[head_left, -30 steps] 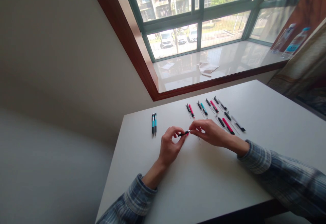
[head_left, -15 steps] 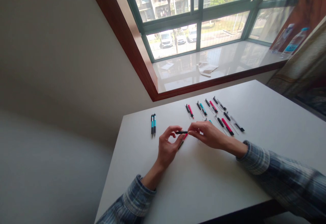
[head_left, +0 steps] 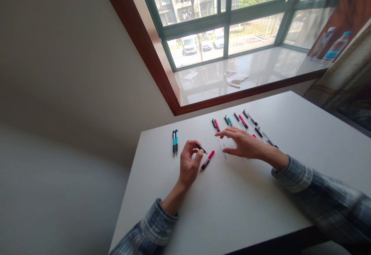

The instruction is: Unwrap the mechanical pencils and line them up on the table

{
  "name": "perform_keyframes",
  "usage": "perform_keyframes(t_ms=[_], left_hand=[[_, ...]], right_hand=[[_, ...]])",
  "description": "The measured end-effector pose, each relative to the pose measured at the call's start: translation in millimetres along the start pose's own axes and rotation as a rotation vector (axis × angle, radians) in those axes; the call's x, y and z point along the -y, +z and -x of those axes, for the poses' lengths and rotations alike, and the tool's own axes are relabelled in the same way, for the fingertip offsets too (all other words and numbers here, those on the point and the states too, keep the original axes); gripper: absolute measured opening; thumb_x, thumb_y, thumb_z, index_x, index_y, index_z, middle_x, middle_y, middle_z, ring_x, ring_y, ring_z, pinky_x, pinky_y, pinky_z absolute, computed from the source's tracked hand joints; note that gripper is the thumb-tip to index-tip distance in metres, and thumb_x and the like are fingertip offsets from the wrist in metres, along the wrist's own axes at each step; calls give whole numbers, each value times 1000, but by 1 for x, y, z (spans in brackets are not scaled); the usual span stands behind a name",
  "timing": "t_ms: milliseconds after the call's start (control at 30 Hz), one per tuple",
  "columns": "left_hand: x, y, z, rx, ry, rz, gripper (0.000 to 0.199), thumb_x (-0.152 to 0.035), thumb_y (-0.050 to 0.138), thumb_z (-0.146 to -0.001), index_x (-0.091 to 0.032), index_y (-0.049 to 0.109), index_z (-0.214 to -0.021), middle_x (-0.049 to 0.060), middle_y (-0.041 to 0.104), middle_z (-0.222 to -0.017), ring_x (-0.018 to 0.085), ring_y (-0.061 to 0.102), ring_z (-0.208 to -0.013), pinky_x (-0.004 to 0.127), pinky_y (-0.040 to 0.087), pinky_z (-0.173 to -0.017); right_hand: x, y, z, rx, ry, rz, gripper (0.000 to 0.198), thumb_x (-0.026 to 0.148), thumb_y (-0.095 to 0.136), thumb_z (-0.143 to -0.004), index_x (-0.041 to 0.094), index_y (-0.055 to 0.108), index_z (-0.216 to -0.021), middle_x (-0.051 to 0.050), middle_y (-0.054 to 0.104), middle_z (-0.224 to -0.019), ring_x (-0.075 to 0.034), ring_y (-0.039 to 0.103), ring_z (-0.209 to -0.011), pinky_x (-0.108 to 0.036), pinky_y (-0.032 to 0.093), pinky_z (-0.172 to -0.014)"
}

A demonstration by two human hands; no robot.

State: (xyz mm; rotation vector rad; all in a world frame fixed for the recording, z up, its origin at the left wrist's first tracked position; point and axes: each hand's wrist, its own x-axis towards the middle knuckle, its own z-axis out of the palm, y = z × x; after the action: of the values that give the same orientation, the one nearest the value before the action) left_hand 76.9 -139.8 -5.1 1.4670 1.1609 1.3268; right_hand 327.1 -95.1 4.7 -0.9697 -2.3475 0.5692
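Observation:
My left hand [head_left: 191, 161] pinches a small black pen part [head_left: 200, 148] with a pointed end, between thumb and fingers. Just below it, a pink-and-black pen barrel [head_left: 207, 160] lies on the white table. My right hand [head_left: 242, 142] is open, fingers stretched out, and hovers over rows of pen parts with nothing visible in its grasp. A thin clear refill [head_left: 222, 150] lies under its fingertips. Beyond it are a pink barrel [head_left: 216, 125], a blue barrel [head_left: 230, 121] and several black clip pieces [head_left: 237, 116]. The hand and wrist hide some parts.
Two blue-and-black pens [head_left: 175, 142] lie side by side at the table's left. The white table [head_left: 232, 204] meets a wall and a wood-framed window sill. On the sill are a cloth [head_left: 235, 79] and plastic bottles [head_left: 336, 48].
My right hand has let go of the black part, opened and moved right and up over the pen parts. My left hand keeps the part, now tilted downward; the pink-and-black barrel is more exposed.

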Motion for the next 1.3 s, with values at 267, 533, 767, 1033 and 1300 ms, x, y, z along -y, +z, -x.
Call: perform_keyframes(t_ms=[267,533,767,1033,1300], left_hand=[[1,-1,-2,-47,-33,-52,7,-25,60,-94,-21,59,-100,3,63,-102,18,62,-95,30,49,-87],[-3,-1,-2,10,-10,27,14,-16,42,-94,-20,55,-89,0,58,-80,15,54,-74,30,46,-77],[-1,-8,-7,2,20,-266,15,-25,59,-93,-21,67,-106,3,68,-93,17,63,-83,31,49,-81],[0,-11,-7,53,42,-441,16,-24,53,-94,-22,67,-102,4,68,-95,19,63,-83,30,48,-76],[-11,-8,-4,300,131,-817,17,-38,63,-91,-22,64,-86,3,68,-81,22,60,-75,35,43,-77]], right_hand=[[-2,2,0,92,-14,16,46,19,74,-89,27,64,-133,-7,73,-118,-27,63,-111,-40,53,-94],[-9,4,-1,29,-6,63,11,24,65,-99,23,75,-94,-6,75,-93,-22,66,-89,-35,51,-81],[-10,3,0,38,64,150,6,26,71,-95,24,76,-97,-6,75,-92,-23,67,-89,-33,50,-76],[-12,7,0,-11,132,177,12,30,73,-93,23,76,-101,-7,76,-93,-26,69,-90,-36,52,-77],[-9,13,-1,-20,175,137,13,32,69,-95,23,77,-98,-6,75,-89,-24,69,-86,-34,50,-77]])
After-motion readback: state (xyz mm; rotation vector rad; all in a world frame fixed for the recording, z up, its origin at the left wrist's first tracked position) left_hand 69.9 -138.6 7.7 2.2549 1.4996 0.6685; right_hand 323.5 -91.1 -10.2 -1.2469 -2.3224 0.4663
